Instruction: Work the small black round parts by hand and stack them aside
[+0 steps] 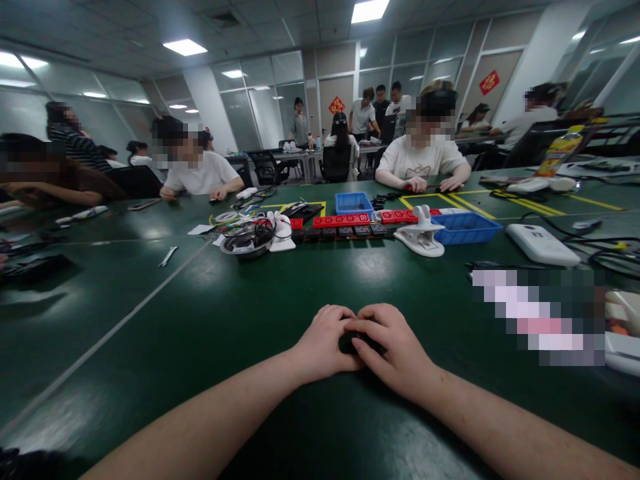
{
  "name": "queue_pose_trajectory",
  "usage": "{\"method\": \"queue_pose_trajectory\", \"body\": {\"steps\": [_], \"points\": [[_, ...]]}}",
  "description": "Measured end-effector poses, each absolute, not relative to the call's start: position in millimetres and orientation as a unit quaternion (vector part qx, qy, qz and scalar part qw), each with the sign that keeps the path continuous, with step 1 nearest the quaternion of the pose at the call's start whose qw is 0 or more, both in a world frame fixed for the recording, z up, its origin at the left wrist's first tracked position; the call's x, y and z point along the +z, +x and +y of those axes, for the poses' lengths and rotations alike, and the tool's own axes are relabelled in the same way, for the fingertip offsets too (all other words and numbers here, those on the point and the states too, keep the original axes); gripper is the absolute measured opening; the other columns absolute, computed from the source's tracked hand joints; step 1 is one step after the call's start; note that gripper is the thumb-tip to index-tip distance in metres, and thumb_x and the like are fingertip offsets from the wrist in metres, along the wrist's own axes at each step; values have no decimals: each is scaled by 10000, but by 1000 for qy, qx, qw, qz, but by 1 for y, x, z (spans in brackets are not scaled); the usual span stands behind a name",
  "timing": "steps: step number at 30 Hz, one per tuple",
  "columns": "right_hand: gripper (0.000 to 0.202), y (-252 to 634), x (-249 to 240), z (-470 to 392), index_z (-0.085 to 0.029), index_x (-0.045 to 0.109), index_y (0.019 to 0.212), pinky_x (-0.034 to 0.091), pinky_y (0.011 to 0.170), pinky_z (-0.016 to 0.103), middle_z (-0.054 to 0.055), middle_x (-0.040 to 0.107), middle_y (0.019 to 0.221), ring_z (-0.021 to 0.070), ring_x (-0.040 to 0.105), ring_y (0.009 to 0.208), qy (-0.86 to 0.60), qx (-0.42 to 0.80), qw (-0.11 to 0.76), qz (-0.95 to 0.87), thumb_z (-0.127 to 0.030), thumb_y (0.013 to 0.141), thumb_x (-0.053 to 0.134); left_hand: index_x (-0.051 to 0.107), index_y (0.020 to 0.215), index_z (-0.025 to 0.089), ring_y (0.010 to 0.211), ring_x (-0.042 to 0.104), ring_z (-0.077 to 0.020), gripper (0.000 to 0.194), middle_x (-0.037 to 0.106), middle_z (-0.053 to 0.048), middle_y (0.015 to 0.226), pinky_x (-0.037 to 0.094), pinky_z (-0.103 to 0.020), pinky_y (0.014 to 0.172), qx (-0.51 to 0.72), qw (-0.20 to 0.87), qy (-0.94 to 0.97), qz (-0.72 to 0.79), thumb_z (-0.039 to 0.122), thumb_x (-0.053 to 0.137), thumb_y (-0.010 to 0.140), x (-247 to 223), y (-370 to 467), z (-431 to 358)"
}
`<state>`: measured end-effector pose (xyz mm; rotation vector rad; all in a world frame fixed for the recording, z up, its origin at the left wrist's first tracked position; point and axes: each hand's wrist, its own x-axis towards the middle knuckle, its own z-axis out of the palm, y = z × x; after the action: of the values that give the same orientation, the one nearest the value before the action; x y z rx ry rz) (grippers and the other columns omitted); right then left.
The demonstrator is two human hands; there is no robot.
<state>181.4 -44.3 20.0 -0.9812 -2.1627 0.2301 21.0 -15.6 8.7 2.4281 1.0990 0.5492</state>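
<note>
My left hand [326, 341] and my right hand [396, 343] meet low over the green table, with fingertips close together. Between them is a small black object [346, 343], mostly covered by the fingers, so its kind cannot be made out. The left fingers curl around its far and left sides, with the thumb along the near side. From the right, my other fingers reach over the top and press against it.
Ahead stand a metal bowl [246, 252] of cables, red socket strips [341, 221], a white clamp [421, 235] and a blue tray [465, 229]. A wrench [169, 257] lies left; a white power bank [542, 245] lies right. Several people sit across the table.
</note>
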Motion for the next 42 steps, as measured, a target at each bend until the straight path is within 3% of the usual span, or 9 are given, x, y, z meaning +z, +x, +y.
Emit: {"method": "queue_pose_trajectory", "body": {"steps": [4,9,12,16,22,27,31,42], "points": [[305,184,23,-48,-225,615,833,227,1016,480,5,628,862,168,560,913,-304,107,360,-875,-76,692,390,584,895,209,976,459,-230,328,517,-32,1012,366,-390,896,182,200,885,379,314,676,598,7,19,-13],[320,183,28,-54,-220,609,740,134,1055,491,-19,642,685,170,565,968,-255,114,354,-892,-59,699,336,542,948,186,952,476,-222,424,526,-46,984,346,-405,927,195,197,883,379,345,690,583,6,19,-14],[333,183,28,-55,-229,605,844,158,1044,499,-3,653,812,187,541,1003,-264,102,364,-887,-77,679,358,531,983,210,986,475,-227,411,531,-39,1011,300,-440,966,184,191,890,372,348,662,619,6,19,-16],[354,183,22,-51,-200,501,1064,209,1007,517,76,566,1048,227,500,1024,-333,78,382,-858,-197,713,455,435,1148,232,1108,418,-259,577,486,-54,1157,214,-484,1013,180,201,886,377,397,641,634,3,19,-17],[400,181,13,-43,-167,468,955,405,795,437,103,514,956,249,481,906,-426,110,390,-809,-484,717,526,458,1079,217,1032,468,-245,552,514,-60,1086,293,-440,967,208,200,879,380,463,647,623,11,21,-20],[266,178,14,-42,-178,460,825,405,702,395,58,499,825,213,468,780,-481,126,346,-796,-404,722,555,486,1015,200,950,489,-229,551,527,-47,999,353,-404,912,214,195,877,383,452,697,573,16,24,-22],[167,176,15,-40,-178,465,792,406,694,374,44,499,792,198,462,763,-482,138,324,-802,-293,720,563,524,954,177,951,475,-228,433,525,-55,985,390,-365,870,213,194,874,392,362,693,600,13,23,-21],[168,180,17,-44,-183,555,895,398,771,389,61,534,888,196,486,850,-390,133,369,-833,-171,733,512,569,952,183,953,472,-220,369,526,-47,991,386,-364,873,216,228,867,386,264,674,608,9,20,-18]]}}
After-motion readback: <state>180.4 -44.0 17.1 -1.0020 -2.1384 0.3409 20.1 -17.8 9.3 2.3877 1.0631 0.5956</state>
